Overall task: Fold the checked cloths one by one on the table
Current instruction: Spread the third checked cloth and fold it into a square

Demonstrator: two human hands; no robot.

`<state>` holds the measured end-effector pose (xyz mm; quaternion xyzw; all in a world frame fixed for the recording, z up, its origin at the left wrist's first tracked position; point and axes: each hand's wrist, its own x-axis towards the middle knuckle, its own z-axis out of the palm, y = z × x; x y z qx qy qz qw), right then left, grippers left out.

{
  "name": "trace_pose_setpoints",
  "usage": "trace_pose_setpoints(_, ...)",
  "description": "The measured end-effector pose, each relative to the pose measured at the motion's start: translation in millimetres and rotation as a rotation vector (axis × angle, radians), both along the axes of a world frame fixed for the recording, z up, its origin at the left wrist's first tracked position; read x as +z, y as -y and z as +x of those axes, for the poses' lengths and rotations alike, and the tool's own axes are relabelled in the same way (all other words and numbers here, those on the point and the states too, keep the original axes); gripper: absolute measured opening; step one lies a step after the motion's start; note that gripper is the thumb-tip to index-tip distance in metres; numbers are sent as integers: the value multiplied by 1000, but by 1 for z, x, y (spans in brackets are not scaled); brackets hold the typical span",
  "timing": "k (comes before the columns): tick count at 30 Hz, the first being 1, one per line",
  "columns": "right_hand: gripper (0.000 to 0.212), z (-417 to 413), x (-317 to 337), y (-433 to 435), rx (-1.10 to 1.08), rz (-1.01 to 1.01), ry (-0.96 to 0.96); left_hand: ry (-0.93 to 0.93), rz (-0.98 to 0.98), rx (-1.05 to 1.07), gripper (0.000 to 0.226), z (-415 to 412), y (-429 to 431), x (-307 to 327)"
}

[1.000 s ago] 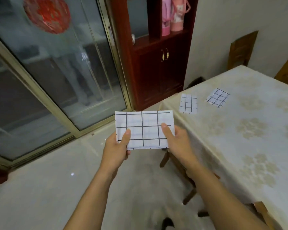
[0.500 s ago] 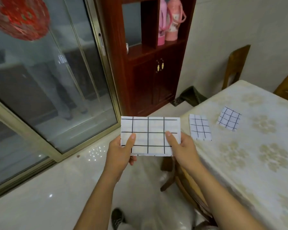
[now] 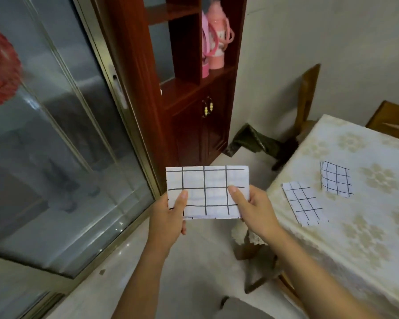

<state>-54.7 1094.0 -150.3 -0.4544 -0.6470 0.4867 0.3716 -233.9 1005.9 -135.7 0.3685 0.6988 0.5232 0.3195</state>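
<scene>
Both hands hold a folded checked cloth [image 3: 207,189] up in the air, beside the table [image 3: 359,245] and not on it.

The left hand [image 3: 168,217] pinches the cloth's lower left corner with the thumb on the front. The right hand [image 3: 256,212] pinches the lower right corner the same way, and the other fingers of both hands are hidden behind the cloth. The cloth hangs flat as a wide rectangle above the floor. Two smaller folded cloths lie on the tablecloth near the table's edge, the nearer one [image 3: 303,204] just beside the farther one [image 3: 335,179]. A dark wooden cabinet [image 3: 194,130] stands behind, with a pink flask [image 3: 217,42] on its shelf, next to a glass sliding door [image 3: 55,157].
</scene>
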Motion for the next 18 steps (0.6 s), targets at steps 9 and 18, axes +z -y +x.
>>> trace_pose_setpoints(9, 24, -69, -17, -134, -37, -6, -39, -9, -28, -54, 15, -76, -144, -7)
trace_pose_setpoints(18, 28, -90, 11, -275, -120, 29, -91, -41, -17, -171, 21, -107, -311, 5)
